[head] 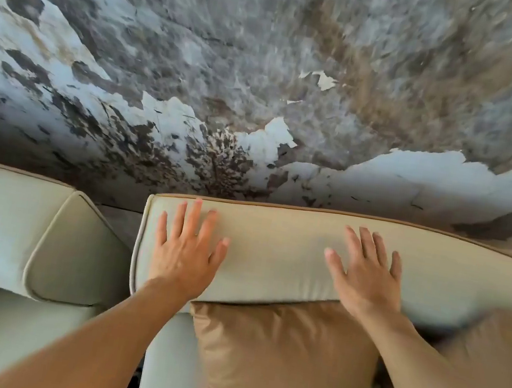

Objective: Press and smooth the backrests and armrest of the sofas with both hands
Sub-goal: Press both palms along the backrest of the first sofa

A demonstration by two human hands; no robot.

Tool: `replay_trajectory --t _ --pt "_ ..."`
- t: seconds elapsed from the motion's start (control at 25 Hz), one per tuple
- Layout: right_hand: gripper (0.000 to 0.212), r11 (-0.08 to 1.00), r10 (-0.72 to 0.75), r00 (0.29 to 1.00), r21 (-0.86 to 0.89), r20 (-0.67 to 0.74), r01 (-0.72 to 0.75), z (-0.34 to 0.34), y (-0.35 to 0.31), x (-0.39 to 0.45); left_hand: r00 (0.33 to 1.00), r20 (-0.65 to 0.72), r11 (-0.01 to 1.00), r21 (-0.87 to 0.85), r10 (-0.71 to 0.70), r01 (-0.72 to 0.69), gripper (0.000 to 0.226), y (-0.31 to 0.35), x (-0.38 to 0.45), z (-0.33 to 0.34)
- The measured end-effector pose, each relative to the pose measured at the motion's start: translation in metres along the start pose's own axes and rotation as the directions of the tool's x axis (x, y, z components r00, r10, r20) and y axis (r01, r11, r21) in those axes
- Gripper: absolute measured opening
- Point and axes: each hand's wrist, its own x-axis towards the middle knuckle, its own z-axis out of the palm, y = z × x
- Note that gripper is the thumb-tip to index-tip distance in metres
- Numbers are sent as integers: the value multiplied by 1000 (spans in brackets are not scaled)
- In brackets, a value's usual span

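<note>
Left hand (185, 249) and right hand (365, 276) lie spread flat on the backrest (273, 249) above the brown pillow (282, 364); risk: uneven pressure could push the backrest askew toward the wall (267, 62).

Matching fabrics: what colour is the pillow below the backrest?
Tan-brown, seen in the head view: the smooth square pillow.

The pale sofa (169, 363) carries two tan cushions (282, 364) leaning against its backrest (276, 250); both hands lie flat on that backrest.
</note>
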Motion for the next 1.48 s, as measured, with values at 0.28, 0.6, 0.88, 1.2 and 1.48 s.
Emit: replay_trajectory --t 0.28,0.6,0.88,1.2,1.48 --pt "65 993 -58 937 73 -344 88 79 15 50 891 -454 998 61 11 19 62 3 28 69" --pt "61 996 -46 845 42 -533 81 88 15 71 838 -544 995 96 36 19 63 7 52 67" --pt "62 998 -25 839 30 -544 49 87 14 91 836 -546 996 84 43 3 63 10 77 61" --pt "61 999 2 820 38 -572 25 84 13 116 843 -534 997 74 62 -26 63 16 109 54" --pt "60 999 16 792 42 -611 12 82 13 138 848 -525 996 73 77 -45 63 19 138 51"
